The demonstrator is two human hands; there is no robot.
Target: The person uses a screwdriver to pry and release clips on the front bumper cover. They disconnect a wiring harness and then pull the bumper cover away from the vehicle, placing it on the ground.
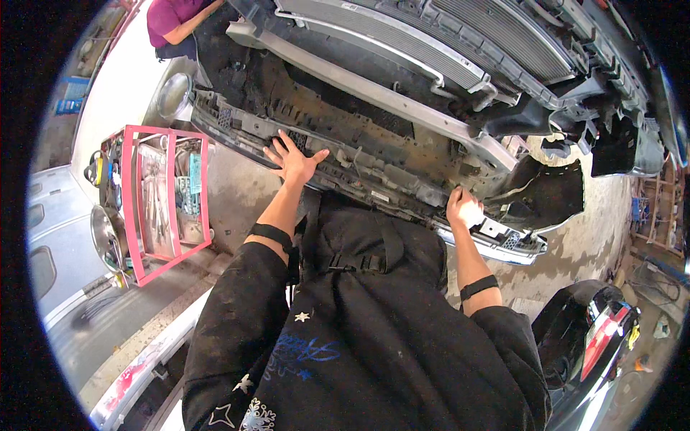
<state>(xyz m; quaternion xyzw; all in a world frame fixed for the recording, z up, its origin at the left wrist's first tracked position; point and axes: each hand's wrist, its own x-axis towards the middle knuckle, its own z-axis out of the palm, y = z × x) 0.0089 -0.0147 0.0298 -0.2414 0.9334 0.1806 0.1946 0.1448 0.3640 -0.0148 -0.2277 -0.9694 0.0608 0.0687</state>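
Observation:
A dark car bumper cover (381, 188) stretches across in front of me, its inner side with ribs and brackets facing up. My left hand (295, 161) rests on its near edge with the fingers spread wide. Further right, my right hand (466, 208) has its fingers curled over the same edge, near the bumper's right end. Just beyond lies the grey metal crossbeam (374, 87) on the front of a car, with a radiator (402, 44) behind it.
At the far left, another person (172, 27) in a purple shirt reaches toward the car. A red-framed tool cart (171, 201) with tools stands on my left, beside a round metal bowl (108, 237). A black part with a red lamp (604, 341) sits at the lower right.

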